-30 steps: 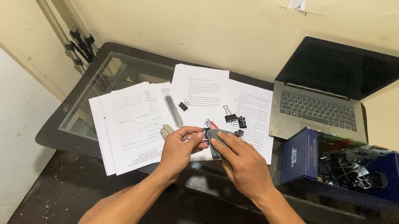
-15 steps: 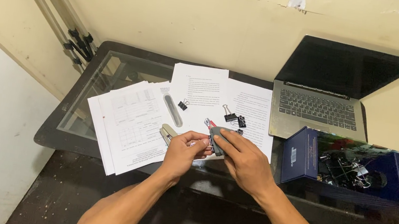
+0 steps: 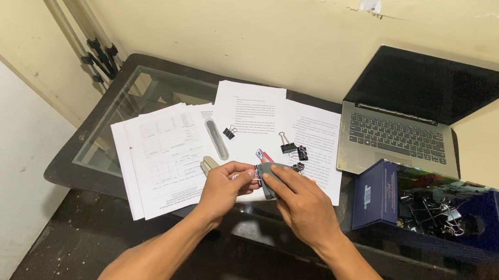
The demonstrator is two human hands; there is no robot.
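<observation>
Dim, warm indoor light, sharp focus, soft shadows below the glass table, slight wide-angle bending at edges.

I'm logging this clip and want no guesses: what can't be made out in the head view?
- Grey tool: mostly covered by the right hand, so its kind is unclear.
- Small metal piece at the left hand: too small; fingers hide it.
- Papers: print too small to read.
- Blue box: clips inside are a dark tangle, uncountable.

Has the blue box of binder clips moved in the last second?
No. The blue box sits in the same spot as before, just in front of the laptop, its near corner at the same place against the table edge.
</observation>
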